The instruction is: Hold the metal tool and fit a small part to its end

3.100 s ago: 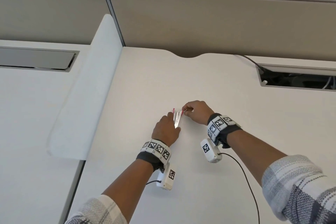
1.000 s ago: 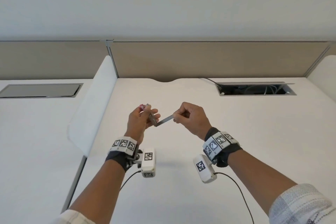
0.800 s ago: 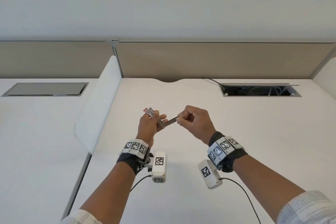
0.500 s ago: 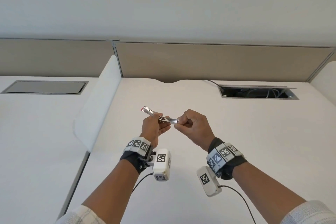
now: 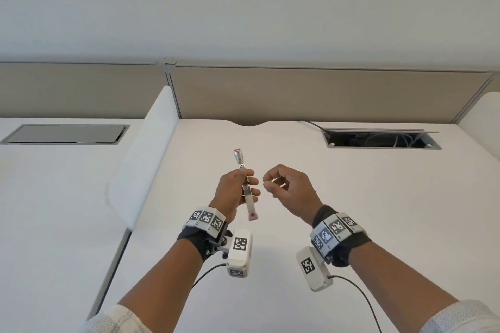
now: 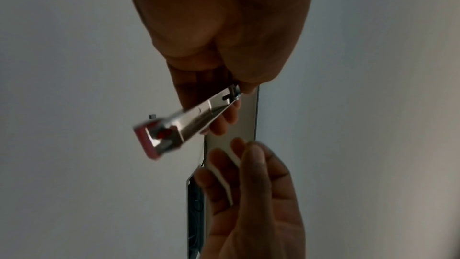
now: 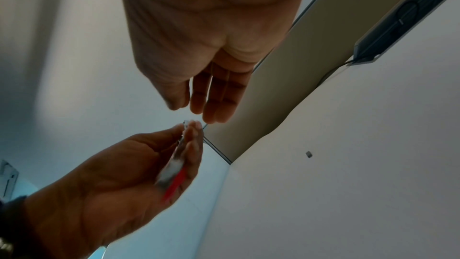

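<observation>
Head view: my left hand (image 5: 236, 192) pinches the opened-out stapler (image 5: 244, 184) mid-length, lifted off the desk (image 5: 351, 197); my right hand (image 5: 290, 192) hangs beside it, fingers loosely curled, holding nothing.

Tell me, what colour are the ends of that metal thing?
Pink-red. The metal tool in the left hand is silvery; head view shows both tips best.

stapler (image 5: 244, 184): shiny bare metal, smooth, with matt pink plastic end caps
desk (image 5: 351, 197): matt white, smooth
partition (image 5: 311, 94): matt beige, cloth-like
sleeve, lower right (image 5: 460, 316): soft woven cloth
</observation>
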`<state>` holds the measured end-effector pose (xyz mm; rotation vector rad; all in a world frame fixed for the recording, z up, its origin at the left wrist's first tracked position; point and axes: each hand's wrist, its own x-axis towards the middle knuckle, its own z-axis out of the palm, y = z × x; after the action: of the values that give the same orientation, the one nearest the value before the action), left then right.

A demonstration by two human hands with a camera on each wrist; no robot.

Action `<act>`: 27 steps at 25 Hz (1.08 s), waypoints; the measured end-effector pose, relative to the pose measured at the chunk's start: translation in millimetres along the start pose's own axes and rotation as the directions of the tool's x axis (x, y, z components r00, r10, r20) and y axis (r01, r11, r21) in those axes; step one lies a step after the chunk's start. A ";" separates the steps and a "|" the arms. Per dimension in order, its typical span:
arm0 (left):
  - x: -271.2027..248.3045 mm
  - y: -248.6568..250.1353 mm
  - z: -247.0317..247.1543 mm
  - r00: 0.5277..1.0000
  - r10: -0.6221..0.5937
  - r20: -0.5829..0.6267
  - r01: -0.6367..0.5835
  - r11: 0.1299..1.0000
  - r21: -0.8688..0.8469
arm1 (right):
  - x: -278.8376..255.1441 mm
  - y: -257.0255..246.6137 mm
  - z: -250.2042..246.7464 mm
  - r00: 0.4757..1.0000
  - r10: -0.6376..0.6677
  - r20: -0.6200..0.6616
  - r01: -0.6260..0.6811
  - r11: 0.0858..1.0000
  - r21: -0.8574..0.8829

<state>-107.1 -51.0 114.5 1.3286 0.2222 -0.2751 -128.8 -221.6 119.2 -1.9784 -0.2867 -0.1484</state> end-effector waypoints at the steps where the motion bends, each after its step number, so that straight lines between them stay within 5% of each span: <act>1: -0.7 -1.8 2.0 1.000 -0.004 0.017 0.003 0.999 0.044 | 3.8 -1.6 -0.7 1.000 -0.002 -0.004 0.002 1.000 -0.015; 8: -6.8 -8.0 11.3 0.992 -0.102 0.076 0.095 0.991 0.092 | 20.7 -4.1 4.1 0.999 -0.040 0.010 0.041 0.986 -0.164; 27: -8.0 -21.7 7.3 0.988 -0.102 0.117 0.089 0.990 0.105 | 25.8 11.2 2.4 0.998 -0.045 0.043 0.058 0.909 -0.412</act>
<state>-121.6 -62.2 98.7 1.3959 0.1709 -0.4523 -101.0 -220.3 114.4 -2.3976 -0.3511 -0.2256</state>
